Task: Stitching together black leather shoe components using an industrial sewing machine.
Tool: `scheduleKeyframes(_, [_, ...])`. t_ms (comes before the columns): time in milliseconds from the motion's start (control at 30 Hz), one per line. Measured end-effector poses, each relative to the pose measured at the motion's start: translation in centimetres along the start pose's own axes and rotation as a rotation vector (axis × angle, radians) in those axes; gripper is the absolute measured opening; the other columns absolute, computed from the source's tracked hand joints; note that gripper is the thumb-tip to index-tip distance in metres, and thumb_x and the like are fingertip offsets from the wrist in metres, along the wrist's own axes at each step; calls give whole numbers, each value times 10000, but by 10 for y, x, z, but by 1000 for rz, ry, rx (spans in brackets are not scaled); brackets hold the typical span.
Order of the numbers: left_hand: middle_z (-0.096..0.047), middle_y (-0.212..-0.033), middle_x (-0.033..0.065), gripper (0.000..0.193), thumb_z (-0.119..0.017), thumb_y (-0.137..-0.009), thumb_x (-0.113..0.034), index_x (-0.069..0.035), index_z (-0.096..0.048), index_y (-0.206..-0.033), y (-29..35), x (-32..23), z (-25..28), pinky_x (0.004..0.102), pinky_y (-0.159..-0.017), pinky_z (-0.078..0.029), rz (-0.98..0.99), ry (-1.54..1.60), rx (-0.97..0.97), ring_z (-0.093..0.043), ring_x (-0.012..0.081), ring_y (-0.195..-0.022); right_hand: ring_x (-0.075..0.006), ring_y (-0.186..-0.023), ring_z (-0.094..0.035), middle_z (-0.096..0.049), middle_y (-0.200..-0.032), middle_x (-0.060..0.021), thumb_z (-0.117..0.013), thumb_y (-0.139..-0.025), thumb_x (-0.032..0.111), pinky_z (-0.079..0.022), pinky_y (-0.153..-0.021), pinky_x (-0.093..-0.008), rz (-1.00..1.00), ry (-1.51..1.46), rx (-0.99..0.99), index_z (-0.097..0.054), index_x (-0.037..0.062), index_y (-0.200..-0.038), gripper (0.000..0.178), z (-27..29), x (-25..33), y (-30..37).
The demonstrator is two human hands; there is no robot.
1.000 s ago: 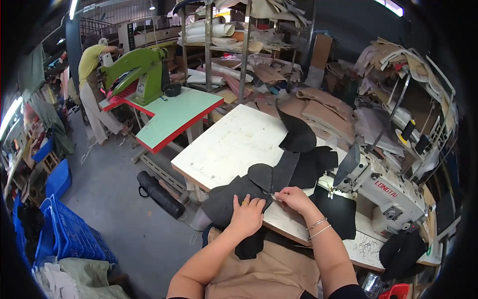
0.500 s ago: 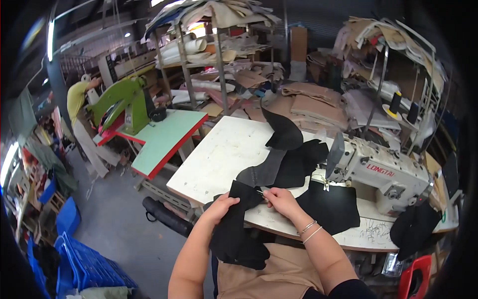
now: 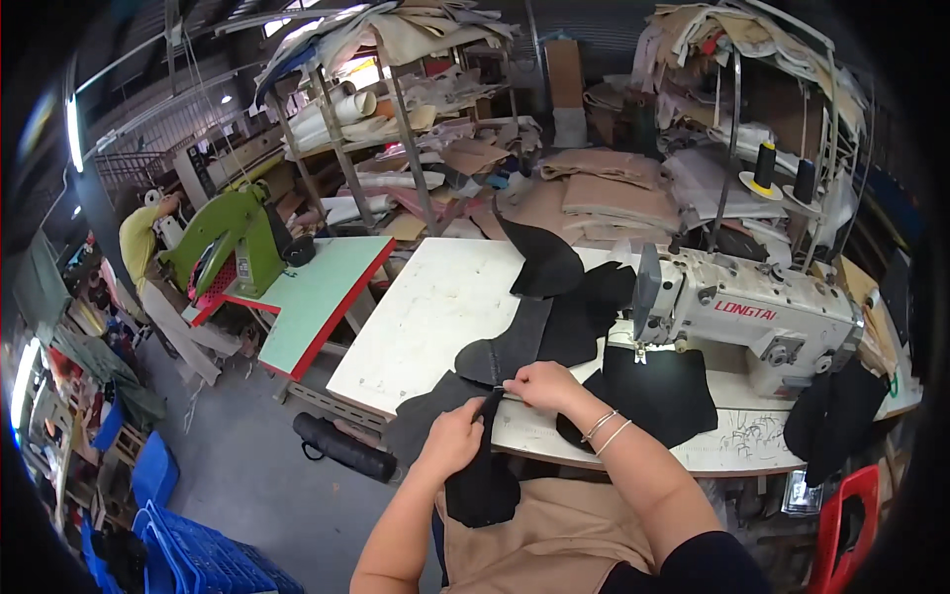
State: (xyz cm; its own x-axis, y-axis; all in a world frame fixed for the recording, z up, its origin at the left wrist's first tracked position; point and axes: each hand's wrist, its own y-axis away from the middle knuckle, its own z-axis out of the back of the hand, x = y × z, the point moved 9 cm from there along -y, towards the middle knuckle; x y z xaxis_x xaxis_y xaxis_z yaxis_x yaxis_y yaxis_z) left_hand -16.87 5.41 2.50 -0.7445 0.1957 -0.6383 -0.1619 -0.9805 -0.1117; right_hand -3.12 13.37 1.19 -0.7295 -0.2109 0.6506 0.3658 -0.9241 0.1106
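Observation:
My left hand (image 3: 453, 441) is closed on a piece of black fabric (image 3: 485, 493), which hangs from it over the table's front edge and my lap. My right hand (image 3: 542, 386) is pinched round a small silver-coloured metal tool (image 3: 500, 388), mostly hidden by the fingers, its tip at the upper edge of that fabric. Beyond both hands, joined black and dark grey fabric pieces (image 3: 520, 342) spread across the white sewing table (image 3: 396, 317). Another black piece (image 3: 665, 396) lies under the lit needle area of the white sewing machine (image 3: 752, 312).
Left of the table stands a green press (image 3: 233, 238) on a green-topped bench (image 3: 322, 287), with a person in yellow (image 3: 139, 243) behind it. Blue crates (image 3: 198, 554) are at lower left, a red chair (image 3: 846, 530) at lower right. Brown material (image 3: 618, 203) is stacked behind.
The black fabric in my left hand has turned and bunched into a narrower fold. Both hands are slightly lower relative to the table pieces. The view has shifted a little.

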Motion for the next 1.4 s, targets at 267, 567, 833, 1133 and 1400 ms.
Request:
scheduleKeyframes(267, [-609,-1082,144,392,-506,-807,-99,-74,-484,-1198,13,-15,-26,583,-919,-391,-184,-338,-87,-578,322,-1022,-151,-601,-601,-637,-652,-67,-655,-815,348,-467,-580,-288,-30,-433,125,-677,29,-765,324,-32,-25,-17])
scheduleKeyframes(567, [-599,-1009,201,352,-505,-793,-58,-30,-527,-1143,18,-10,-19,455,-873,-444,-232,-169,-136,-580,367,-950,-142,-606,-580,-623,-646,-80,-688,-789,357,-456,-582,-289,1,-393,-42,-666,8,-763,350,-28,-39,-7])
scheduleKeyframes(833, [-627,-1044,95,354,-565,-853,-100,0,-532,-1192,78,111,11,353,-845,-479,307,1085,-325,-601,208,-943,-249,-605,-620,-631,-682,-168,-634,-755,573,-489,-627,-349,-318,-280,-466,-603,-26,-653,608,56,-73,-51])
scheduleKeyframes(1133, [-649,-1018,148,300,-582,-825,-163,21,-595,-1061,207,244,131,435,-868,-502,423,1522,-758,-625,304,-932,-156,-416,-433,-476,-555,-38,-619,-725,210,-314,-370,-295,77,-1125,-428,-582,72,-727,143,145,3,-153])
scheduleKeyframes(1400, [-626,-1110,149,341,-546,-895,-230,27,-581,-1116,277,238,253,392,-913,-476,217,1403,-944,-609,290,-998,-123,-684,-584,-586,-756,1,-633,-731,188,-474,-638,-253,575,-768,-138,-589,123,-789,97,285,260,-71])
